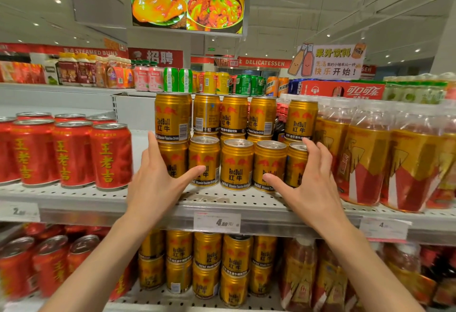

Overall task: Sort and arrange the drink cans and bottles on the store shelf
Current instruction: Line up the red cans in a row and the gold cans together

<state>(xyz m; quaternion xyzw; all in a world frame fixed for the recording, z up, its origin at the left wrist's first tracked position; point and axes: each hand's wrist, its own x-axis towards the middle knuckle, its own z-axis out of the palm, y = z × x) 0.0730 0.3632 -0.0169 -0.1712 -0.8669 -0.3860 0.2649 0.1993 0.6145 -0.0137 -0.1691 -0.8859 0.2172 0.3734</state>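
Gold Red Bull cans (236, 163) stand in two stacked layers on the grey perforated shelf (222, 198) in front of me. My left hand (158, 178) is spread open at the left end of the front row, fingers up beside the leftmost lower can (172, 157), thumb reaching across toward the second can. My right hand (308, 183) is spread open at the right end, fingers against the rightmost front can (296, 163), thumb pointing left. Both hands flank the row and grip nothing.
Red herbal tea cans (74, 151) fill the shelf to the left. Shrink-wrapped amber bottles (370, 156) crowd the right. A price tag (217, 221) hangs on the shelf edge. More gold cans (207, 265) sit on the shelf below. Mixed cans (222, 82) line the top.
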